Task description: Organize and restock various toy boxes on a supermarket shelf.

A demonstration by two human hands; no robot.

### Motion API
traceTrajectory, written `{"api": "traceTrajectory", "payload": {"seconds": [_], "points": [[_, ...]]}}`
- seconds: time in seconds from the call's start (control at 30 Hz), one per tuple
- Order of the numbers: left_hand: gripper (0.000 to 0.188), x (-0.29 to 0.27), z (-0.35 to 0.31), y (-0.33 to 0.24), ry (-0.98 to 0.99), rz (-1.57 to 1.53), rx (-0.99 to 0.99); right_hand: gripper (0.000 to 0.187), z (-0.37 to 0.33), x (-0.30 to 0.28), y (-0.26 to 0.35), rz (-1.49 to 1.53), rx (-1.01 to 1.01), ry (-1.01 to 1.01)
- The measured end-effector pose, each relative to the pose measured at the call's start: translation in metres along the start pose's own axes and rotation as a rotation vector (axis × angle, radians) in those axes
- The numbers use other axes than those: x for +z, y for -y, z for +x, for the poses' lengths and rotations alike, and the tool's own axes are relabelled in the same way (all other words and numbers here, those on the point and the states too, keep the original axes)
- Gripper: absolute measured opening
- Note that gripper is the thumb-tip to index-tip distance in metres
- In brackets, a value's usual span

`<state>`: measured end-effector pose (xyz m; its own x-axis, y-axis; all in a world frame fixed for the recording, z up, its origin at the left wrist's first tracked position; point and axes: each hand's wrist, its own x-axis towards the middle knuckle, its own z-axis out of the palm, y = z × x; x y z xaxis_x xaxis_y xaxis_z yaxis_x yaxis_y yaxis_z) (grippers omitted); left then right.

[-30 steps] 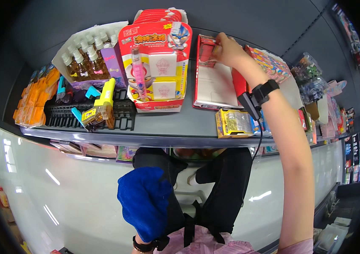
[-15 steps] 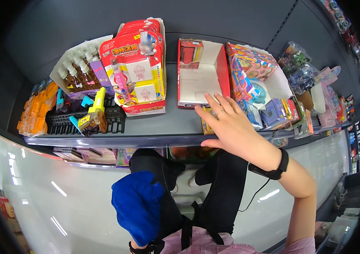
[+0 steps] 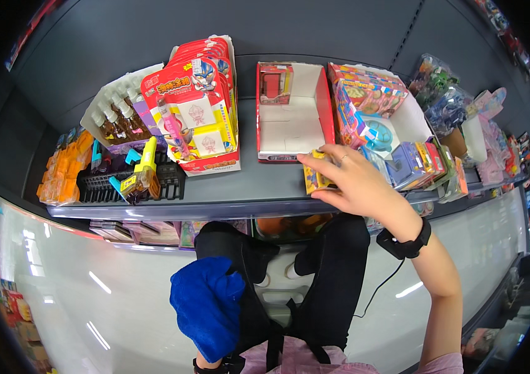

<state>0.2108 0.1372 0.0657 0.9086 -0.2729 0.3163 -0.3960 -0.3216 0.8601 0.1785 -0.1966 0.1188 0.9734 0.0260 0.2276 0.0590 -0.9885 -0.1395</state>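
Observation:
My right hand (image 3: 359, 181) is at the shelf's front edge, with thumb and fingers closed around a small yellow box (image 3: 316, 177). That box stands just in front of an open red-and-white display carton (image 3: 290, 134), which holds one small red package (image 3: 274, 85) in its far left corner. A ring and a black wrist strap show on this arm. Over my lap a bunched blue cloth (image 3: 206, 305) covers my left hand, and only the wrist shows below it. Its fingers are hidden under the cloth.
Left of the carton stand red-and-yellow carded packs (image 3: 196, 112), spray bottles (image 3: 118, 115), a black plastic basket (image 3: 100, 182) and orange packages (image 3: 62, 168). To the right are a colourful toy carton (image 3: 371, 93) and small boxes (image 3: 417, 162). A lower shelf runs above my knees.
My right hand has come down from over the red carton's front edge and closed on the small yellow box. The view has shifted slightly; the blue cloth stays over my lap.

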Motion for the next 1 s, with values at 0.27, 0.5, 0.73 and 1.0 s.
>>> {"api": "traceTrajectory", "payload": {"seconds": [0.27, 0.5, 0.73, 1.0], "points": [[0.030, -0.003, -0.007, 0.005, -0.010, 0.002, -0.034, 0.048, -0.023, -0.030, -0.012, 0.152, 0.063, -0.165], [0.031, -0.002, -0.006, 0.007, -0.012, -0.015, -0.043, 0.051, -0.054, -0.045, -0.030, 0.213, 0.234, -0.191], [0.031, 0.003, -0.004, 0.009, -0.006, -0.030, -0.048, 0.052, -0.057, -0.035, -0.026, 0.237, 0.161, -0.403], [0.032, 0.010, -0.002, 0.009, 0.009, -0.059, -0.044, 0.057, -0.042, -0.018, -0.007, 0.206, 0.061, -0.433]]}}
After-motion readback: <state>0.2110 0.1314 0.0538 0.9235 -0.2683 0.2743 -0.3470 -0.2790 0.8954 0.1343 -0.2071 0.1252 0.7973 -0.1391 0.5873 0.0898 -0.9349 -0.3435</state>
